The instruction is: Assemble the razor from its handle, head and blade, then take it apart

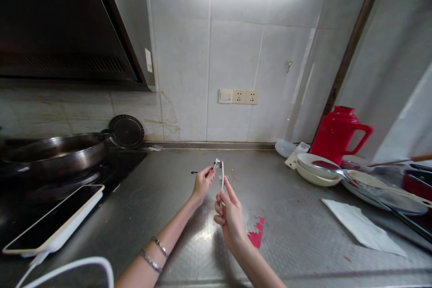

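Observation:
My left hand (202, 184), with two bracelets at the wrist, pinches a small shiny metal-and-dark piece (216, 163) above the steel counter (168, 216). In my right hand (231, 218), between thumb and fingers, stands a slim off-white handle-like strip (222, 175), held nearly upright. Its top end meets or nearly touches the small piece; I cannot tell whether they are joined. A short thin black object (194, 172) lies on the counter just left of my left fingers. Some small pale bits behind my right fingertips are too small to make out.
At left, a pan (60, 155) sits on the stove, with a phone (57, 220) on a white block in front. A red thermos jug (339, 135), stacked bowls (319, 168) and a white napkin (362, 227) are at right. A torn red patch (257, 234) lies near my right wrist.

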`<action>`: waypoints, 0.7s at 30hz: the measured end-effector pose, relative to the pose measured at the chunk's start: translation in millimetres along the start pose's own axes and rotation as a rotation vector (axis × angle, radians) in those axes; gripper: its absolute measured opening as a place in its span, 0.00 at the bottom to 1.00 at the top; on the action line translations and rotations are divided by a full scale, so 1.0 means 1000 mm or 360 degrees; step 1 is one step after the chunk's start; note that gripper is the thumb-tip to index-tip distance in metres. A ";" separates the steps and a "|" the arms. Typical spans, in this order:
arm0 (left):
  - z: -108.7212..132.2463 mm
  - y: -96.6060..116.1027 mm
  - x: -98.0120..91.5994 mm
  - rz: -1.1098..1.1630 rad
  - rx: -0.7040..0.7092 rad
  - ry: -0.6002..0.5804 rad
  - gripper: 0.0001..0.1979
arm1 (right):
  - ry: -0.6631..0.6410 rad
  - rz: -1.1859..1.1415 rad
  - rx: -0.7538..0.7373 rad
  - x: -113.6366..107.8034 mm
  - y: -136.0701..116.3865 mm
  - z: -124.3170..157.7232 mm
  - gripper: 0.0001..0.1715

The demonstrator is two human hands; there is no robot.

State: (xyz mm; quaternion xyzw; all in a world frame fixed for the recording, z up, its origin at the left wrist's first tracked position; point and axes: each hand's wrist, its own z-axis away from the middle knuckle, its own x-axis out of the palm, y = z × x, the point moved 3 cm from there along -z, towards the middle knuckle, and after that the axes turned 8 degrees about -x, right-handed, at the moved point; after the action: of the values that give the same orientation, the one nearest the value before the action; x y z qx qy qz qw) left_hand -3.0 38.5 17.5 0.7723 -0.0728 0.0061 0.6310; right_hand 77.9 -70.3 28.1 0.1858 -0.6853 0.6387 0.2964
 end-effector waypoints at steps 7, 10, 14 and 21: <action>0.000 -0.002 0.001 -0.0039 0.0033 -0.0062 0.22 | 0.0028 -0.0061 -0.0064 -0.001 -0.003 -0.001 0.44; 0.000 -0.001 0.000 -0.0038 0.0070 -0.0074 0.21 | 0.0002 -0.0038 -0.0014 -0.002 -0.001 0.002 0.44; 0.000 0.000 0.000 -0.0042 0.0073 -0.0095 0.20 | -0.0002 -0.0037 -0.0021 -0.003 -0.003 0.002 0.43; 0.002 0.004 0.002 0.0066 0.0082 -0.0112 0.17 | -0.0049 -0.0020 0.0050 -0.001 0.003 0.010 0.41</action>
State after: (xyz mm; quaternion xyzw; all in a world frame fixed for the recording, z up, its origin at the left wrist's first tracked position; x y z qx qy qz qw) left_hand -1.6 35.3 21.6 0.7863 -0.1106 -0.0061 0.6078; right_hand 74.6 -80.3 25.0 0.2046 -0.6784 0.6446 0.2868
